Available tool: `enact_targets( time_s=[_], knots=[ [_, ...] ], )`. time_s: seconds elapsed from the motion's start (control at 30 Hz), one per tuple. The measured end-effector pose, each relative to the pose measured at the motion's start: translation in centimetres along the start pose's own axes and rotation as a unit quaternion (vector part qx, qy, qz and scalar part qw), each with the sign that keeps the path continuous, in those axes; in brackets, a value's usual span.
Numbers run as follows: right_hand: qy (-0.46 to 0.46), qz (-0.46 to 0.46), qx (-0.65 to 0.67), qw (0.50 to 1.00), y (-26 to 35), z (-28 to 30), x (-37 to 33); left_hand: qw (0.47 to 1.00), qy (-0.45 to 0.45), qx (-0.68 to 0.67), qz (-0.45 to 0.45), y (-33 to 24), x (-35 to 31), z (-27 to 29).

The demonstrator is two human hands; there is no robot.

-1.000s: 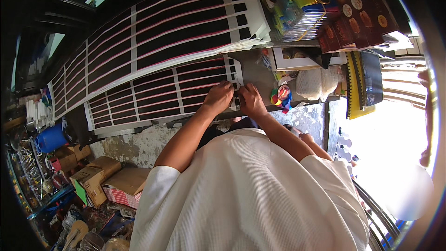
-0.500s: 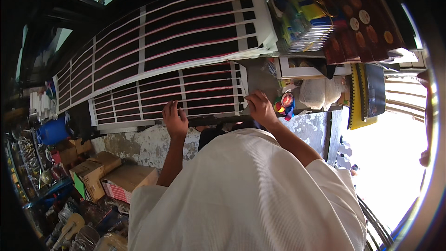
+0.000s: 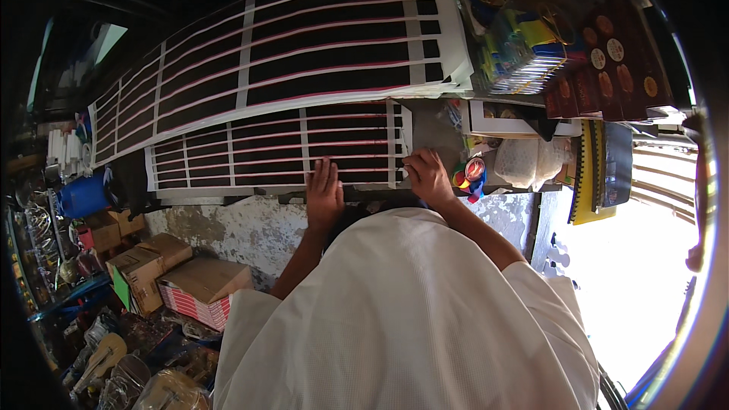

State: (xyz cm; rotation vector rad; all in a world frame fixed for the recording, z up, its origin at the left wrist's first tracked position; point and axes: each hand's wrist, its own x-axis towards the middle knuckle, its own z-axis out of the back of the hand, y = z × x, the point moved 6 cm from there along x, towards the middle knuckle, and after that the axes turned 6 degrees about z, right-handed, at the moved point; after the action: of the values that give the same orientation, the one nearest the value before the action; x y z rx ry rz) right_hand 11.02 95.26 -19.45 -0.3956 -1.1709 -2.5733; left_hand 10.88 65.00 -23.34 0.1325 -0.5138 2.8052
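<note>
Two long black sheets crossed by white and reddish strips lie one beyond the other, the far sheet (image 3: 326,34) overlapping the back of the near sheet (image 3: 266,153). My left hand (image 3: 325,199) rests with its fingers stretched out flat on the near sheet's front edge, right of its middle. At that sheet's right end, my right hand (image 3: 430,179) has its fingers bent together against the white margin. Anything pinched between those fingertips is hidden. Just right of this hand sits a small bundle of colourful rolls (image 3: 471,172).
Plastic-wrapped goods (image 3: 531,45) and dark red boxes (image 3: 615,61) stand at the far right. A white clear-wrapped bundle (image 3: 528,161) and spiral notebooks (image 3: 600,171) are nearer. Cardboard boxes (image 3: 205,285) and a blue container (image 3: 82,196) are at left. A peeling wall (image 3: 220,229) drops below the table edge.
My left hand has slid right along the near sheet's front edge, its fingers now flatter. My right hand stays at the sheet's right end. The whole view has shifted slightly.
</note>
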Motion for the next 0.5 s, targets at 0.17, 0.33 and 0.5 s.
enact_targets(
  time_s=[0.17, 0.33, 0.5],
  knots=[
    [-0.003, -0.012, -0.004, 1.0, -0.5, 0.0, -0.2, 0.989, 0.068, -0.061, -0.116, -6.0, 1.1, -1.9],
    [-0.052, -0.076, -0.018, 0.996, -1.0, -0.3, 0.7, 0.955, 0.145, -0.138, -0.217, -9.6, 3.2, -1.8],
    [-0.037, -0.099, -0.041, 0.994, -1.2, -1.2, 2.1, 0.995, -0.036, -0.084, -0.04, -3.1, 5.0, 2.0]
  ],
)
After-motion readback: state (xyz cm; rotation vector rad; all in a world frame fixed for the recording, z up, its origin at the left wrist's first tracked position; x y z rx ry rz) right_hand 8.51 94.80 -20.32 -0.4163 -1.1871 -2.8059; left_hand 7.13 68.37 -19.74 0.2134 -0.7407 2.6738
